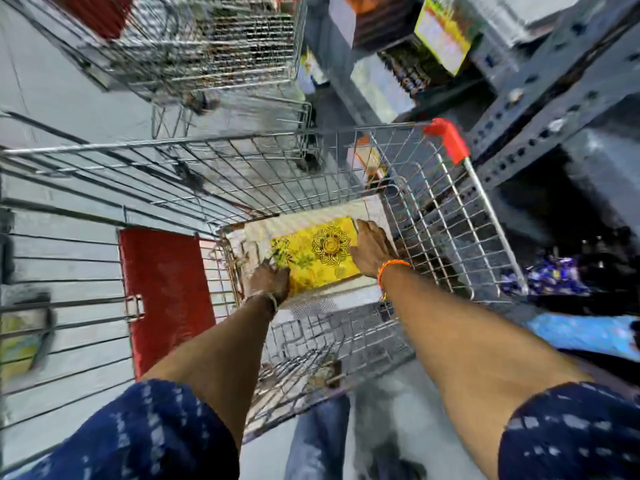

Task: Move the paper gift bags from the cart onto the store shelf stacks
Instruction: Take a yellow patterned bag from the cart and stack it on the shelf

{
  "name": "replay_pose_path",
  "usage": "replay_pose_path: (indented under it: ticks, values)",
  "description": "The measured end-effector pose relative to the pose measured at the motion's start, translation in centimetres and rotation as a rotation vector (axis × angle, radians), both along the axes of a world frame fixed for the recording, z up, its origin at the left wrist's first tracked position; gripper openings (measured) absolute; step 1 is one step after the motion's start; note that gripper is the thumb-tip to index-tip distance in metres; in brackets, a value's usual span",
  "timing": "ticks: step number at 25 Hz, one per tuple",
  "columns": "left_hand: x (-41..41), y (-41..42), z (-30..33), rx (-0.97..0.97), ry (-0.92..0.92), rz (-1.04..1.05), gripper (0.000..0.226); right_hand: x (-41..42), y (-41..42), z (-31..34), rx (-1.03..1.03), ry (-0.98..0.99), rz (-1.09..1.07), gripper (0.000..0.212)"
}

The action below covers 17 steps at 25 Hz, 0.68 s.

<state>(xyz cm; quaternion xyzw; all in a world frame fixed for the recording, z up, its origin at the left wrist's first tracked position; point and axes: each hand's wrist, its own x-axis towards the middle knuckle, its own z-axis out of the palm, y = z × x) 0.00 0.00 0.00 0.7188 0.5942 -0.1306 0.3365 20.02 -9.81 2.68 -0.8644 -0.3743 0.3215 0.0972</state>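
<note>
Both arms reach down into wire cart (433,216) at frame centre; yellow gift bag (318,258) lies flat at cart bottom on white sheets; left hand (268,278) fingers curled on bag's lower-left edge; right hand (372,249) fingers spread flat on bag's right edge; grey shelving (554,98) upper right; second cart (207,46) upper left.

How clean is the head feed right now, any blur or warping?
Head view: strong wide-angle bending of the cart rails; motion blur smears the second cart and the shelf; the yellow gift bag under the left hand and right hand stays fairly sharp.
</note>
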Motion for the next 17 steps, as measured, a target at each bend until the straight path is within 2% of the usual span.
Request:
replay_pose_path:
  ticks: [1, 3, 7, 10, 12, 14, 15, 16, 17]
  values:
    - [0.2, -0.2, -0.2, -0.051, 0.027, -0.026, 0.062, -0.1, 0.1, -0.6, -0.025, -0.022, -0.008, 0.063]
    - [0.7, -0.3, -1.0, -0.098, 0.018, 0.059, 0.058, -0.6, 0.4, -1.5, -0.071, -0.051, -0.045, 0.057]
    - [1.7, -0.3, -1.5, -0.08, 0.033, 0.16, 0.051, -1.9, 1.2, -2.9, -0.094, -0.067, -0.093, 0.049]
    - [1.9, 0.4, -2.2, -0.119, -0.025, 0.345, 0.046, -2.1, 1.3, -3.4, -0.073, -0.065, -0.241, 0.041]
    - [1.6, 0.7, -2.0, -0.147, -0.055, 0.43, 0.049, -1.8, 1.1, -3.0, -0.038, 0.007, -0.386, 0.035]
    - [1.6, 0.9, -0.6, -0.154, -0.135, 0.495, 0.052, -1.2, 0.8, -1.6, 0.036, 0.092, -0.494, 0.011]
    - [1.7, 0.8, 0.5, -0.145, -0.188, 0.521, 0.052, -1.0, 0.4, -0.6, 0.077, 0.138, -0.544, 0.008]
    - [1.9, 0.8, 1.9, -0.126, -0.239, 0.538, 0.052, -0.8, 0.0, 0.5, 0.112, 0.186, -0.609, 0.021]
    - [2.1, 0.6, 3.5, -0.094, -0.289, 0.55, 0.05, -0.7, -0.4, 2.1, 0.156, 0.232, -0.666, 0.023]
